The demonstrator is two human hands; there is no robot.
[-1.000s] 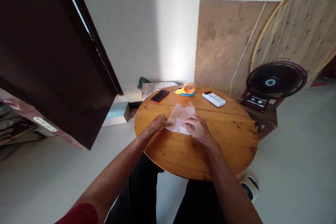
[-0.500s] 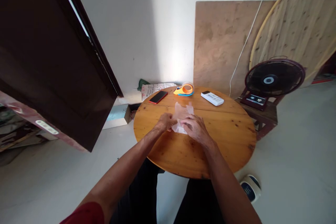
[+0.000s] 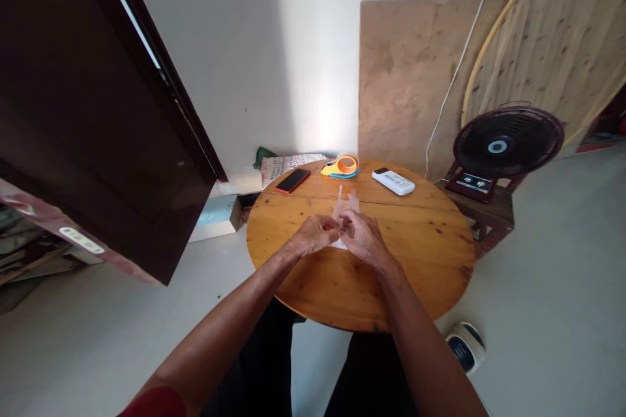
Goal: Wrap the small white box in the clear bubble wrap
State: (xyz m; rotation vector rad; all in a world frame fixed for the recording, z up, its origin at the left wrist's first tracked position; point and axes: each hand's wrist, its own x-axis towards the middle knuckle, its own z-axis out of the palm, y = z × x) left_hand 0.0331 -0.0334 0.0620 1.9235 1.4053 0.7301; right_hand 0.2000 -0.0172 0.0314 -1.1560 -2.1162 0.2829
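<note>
Far left, a dark door (image 3: pixel 88 104) leans over the pale floor. On the round, glossy knotted-wood table (image 3: pixel 420 260), a flat red-edged phone (image 3: pixel 292 180) lies at the far left rim. Left hand (image 3: pixel 315 234) is curled, fingertips pinching the gathered sheet (image 3: pixel 342 207) at mid-table; right hand (image 3: pixel 362 238) pinches the same sheet, the two hands touching. Sheet is thin, translucent, crinkled; judged very light, limp, easily torn, best held at edges or folds. Beyond: orange-and-blue tape dispenser (image 3: pixel 341 166), white remote (image 3: pixel 392 182). Far right, a dark round-caged fan (image 3: pixel 508 143).
</note>
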